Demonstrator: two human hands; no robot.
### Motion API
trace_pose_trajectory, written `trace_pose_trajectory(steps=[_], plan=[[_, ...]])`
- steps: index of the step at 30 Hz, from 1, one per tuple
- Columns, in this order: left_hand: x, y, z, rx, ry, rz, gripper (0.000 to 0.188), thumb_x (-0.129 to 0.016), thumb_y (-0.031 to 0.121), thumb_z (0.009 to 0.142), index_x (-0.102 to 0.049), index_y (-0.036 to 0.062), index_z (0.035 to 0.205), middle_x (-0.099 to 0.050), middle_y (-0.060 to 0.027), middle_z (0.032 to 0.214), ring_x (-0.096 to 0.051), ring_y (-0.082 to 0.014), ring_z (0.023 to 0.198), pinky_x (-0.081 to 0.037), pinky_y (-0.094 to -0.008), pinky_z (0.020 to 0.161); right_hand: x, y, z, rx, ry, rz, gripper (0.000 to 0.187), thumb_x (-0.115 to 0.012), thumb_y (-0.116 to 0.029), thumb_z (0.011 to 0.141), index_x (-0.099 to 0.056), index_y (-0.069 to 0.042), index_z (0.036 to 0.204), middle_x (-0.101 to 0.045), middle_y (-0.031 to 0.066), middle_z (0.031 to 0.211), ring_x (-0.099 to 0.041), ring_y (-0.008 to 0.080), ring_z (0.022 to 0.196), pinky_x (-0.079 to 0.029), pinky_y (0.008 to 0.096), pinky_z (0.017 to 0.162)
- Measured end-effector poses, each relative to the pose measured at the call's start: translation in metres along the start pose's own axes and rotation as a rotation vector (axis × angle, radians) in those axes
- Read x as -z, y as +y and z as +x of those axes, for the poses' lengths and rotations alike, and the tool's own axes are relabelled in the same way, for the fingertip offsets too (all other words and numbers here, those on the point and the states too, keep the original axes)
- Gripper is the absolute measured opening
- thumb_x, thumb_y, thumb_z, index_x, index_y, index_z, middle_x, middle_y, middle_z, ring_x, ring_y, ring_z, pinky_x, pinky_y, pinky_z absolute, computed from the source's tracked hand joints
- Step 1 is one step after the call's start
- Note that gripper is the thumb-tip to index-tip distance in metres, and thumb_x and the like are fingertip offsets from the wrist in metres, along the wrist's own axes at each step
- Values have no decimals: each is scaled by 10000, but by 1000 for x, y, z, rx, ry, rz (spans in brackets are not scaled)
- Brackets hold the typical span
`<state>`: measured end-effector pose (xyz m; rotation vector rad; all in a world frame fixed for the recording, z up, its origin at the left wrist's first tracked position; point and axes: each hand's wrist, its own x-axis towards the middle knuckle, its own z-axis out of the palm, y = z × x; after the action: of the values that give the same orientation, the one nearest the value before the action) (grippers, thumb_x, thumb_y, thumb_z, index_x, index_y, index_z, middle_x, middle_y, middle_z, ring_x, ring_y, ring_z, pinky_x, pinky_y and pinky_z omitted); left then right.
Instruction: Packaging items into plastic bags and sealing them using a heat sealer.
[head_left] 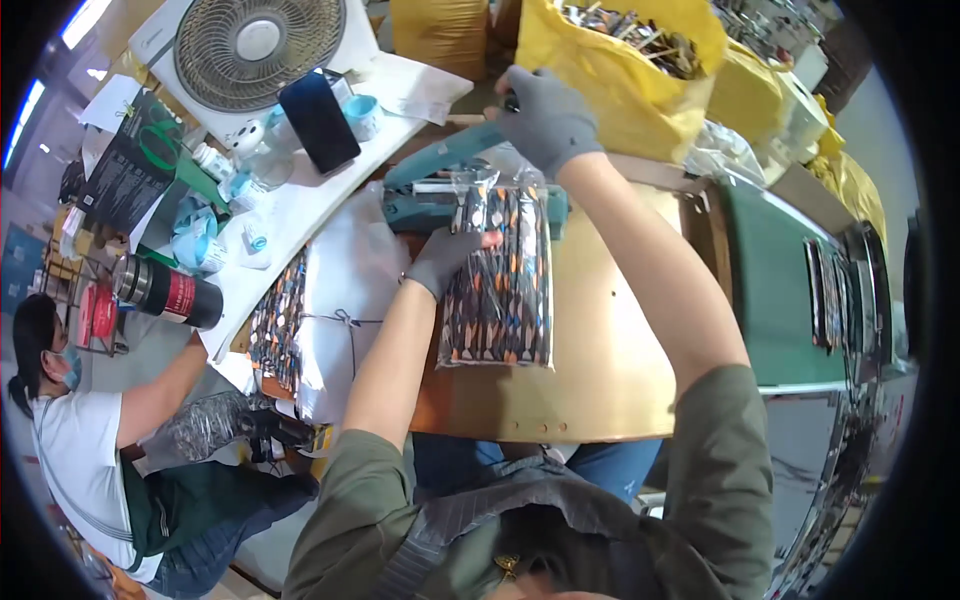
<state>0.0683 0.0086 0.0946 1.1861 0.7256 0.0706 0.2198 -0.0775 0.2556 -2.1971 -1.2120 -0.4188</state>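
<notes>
A clear plastic bag packed with dark, orange-and-white patterned slim pieces (498, 300) lies on the brown tabletop, its upper end against a blue-green bag sealer (445, 155). The sealer's lever is raised, apart from its base. My left hand (440, 262), in a grey glove with bare fingertips, grips the bag's upper left side, the thumb over its front. In a matching grey glove, my right hand (550, 120) is closed round the end of the lever. The palm side of that hand is hidden.
A white side table at left holds a fan (260, 45), a phone (320, 122) and a dark flask (168, 292). A yellow sack (620, 95) of loose pieces stands beyond. At right runs a green belt (780, 285). A masked co-worker (85, 430) sits at left.
</notes>
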Motion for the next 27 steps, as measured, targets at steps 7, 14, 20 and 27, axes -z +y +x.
trace_pose_trajectory(steps=[7, 14, 20, 27], plan=[[32, -10, 17, 16, -52, -102, 414, -751, 165, 712, -611, 3, 1066, -654, -100, 987, -646, -187, 803, -519, -314, 748, -69, 83, -56, -250, -121, -154, 229, -551, -300, 821, -570, -77, 867, -614, 164, 867, -602, 361, 789, -478, 451, 675], [32, -20, 26, -76, -97, -65, 447, -719, 139, 724, -574, 10, 1127, -631, -57, 1008, -600, -167, 882, -490, -307, 772, -63, 89, -58, -351, -150, -100, 193, -518, -259, 823, -599, -84, 808, -631, 173, 827, -621, 351, 733, -492, 463, 656], [46, -15, 12, -82, -37, -78, 409, -669, 120, 746, -582, 10, 1131, -624, -67, 1052, -605, -187, 889, -487, -296, 756, -79, 81, -64, -265, -51, 76, 160, -562, -177, 723, -647, -42, 734, -648, 175, 774, -644, 345, 689, -515, 439, 631], [58, -17, 21, 20, -96, 19, 465, -711, 268, 768, -582, -29, 1101, -629, -84, 1034, -598, -193, 895, -459, -319, 829, 6, 119, -115, -412, -201, 509, 733, -570, -473, 794, -388, 9, 1314, -431, 251, 1311, -451, 367, 1188, -341, 375, 1016]])
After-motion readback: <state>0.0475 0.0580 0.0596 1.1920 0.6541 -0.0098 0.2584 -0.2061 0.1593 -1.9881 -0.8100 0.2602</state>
